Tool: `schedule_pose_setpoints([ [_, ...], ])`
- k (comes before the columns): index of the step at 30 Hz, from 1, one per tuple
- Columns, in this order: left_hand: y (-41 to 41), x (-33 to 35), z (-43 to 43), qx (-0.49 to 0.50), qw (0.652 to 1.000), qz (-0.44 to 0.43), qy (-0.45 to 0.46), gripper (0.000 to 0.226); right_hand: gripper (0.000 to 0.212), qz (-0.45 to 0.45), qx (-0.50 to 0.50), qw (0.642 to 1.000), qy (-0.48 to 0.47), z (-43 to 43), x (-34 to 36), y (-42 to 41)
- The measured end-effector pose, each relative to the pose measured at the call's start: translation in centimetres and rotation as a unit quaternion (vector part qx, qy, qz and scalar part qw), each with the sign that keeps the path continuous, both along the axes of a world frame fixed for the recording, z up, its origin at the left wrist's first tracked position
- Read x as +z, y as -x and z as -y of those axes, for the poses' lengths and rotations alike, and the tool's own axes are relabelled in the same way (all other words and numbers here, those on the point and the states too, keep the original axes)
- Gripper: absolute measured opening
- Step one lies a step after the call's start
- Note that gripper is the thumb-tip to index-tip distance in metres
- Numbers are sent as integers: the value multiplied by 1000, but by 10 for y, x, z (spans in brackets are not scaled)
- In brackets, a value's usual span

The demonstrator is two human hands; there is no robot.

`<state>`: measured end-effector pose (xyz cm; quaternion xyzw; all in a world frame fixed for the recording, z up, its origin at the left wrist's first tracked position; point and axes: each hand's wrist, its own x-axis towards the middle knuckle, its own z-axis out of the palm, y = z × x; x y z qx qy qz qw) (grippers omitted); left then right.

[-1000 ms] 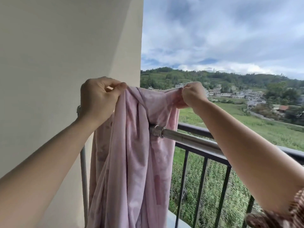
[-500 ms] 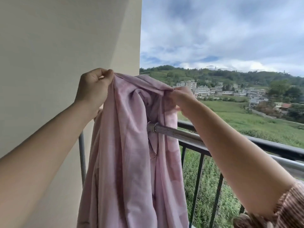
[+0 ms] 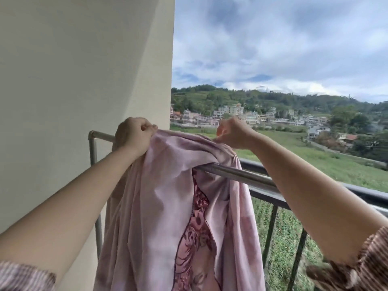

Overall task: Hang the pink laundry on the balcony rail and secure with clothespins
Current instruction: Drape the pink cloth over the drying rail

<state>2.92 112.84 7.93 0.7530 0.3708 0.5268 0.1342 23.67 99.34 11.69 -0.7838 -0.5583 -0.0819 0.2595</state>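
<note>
Cream plastered wall (image 3: 73,80) recorded from 7 to 12 o'clock — evenly lit by daylight. Cloudy sky (image 3: 273,38) noted at 1 o'clock. Wooded hill (image 3: 262,97) and pale houses (image 3: 231,116) seen toward 3 o'clock — green field (image 3: 315,160) at 4 o'clock.

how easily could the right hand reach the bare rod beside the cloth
Likely yes: the right hand pinches the cloth just above the rod, whose bare stretch lies open below it. It would have to release the cloth first.

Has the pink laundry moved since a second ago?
Yes. The pink laundry has spread rightward along the steel rail, covering more of it than before.
</note>
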Motion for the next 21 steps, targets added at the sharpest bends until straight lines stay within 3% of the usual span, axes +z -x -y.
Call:
schedule_pose_setpoints([
  [2,-3,-13,4,13,998,-44,-39,12,10,48,19,998,-24,3,-6,9],
  [4,-4,-26,26,6,989,-31,-142,6,7,-24,59,998,-11,11,-4,19],
  [6,-3,-45,63,-21,961,-10,-277,7,11,-69,94,989,88,20,-4,26],
  [8,-7,-68,89,-99,936,-58,-334,19,19,-70,114,977,163,27,-8,32],
  [9,-12,-78,94,-128,935,-104,-315,30,23,-75,120,975,169,30,-11,32],
  [11,-24,-96,94,-83,938,-186,-282,43,32,-101,134,973,161,33,-15,31],
  [13,-32,-98,93,-36,944,-190,-267,27,39,-146,141,966,162,37,-15,28],
  [15,-33,-88,82,-68,969,-137,-196,11,42,-168,142,962,164,42,-17,24],
  [17,-27,-74,67,-138,987,-51,-65,12,43,-138,133,970,147,45,-22,24],
  [19,-20,-54,64,-212,975,34,63,5,39,-85,117,984,108,43,-30,28],
  [21,-20,-38,72,-280,946,80,145,11,34,-42,87,993,61,38,-37,33],
])
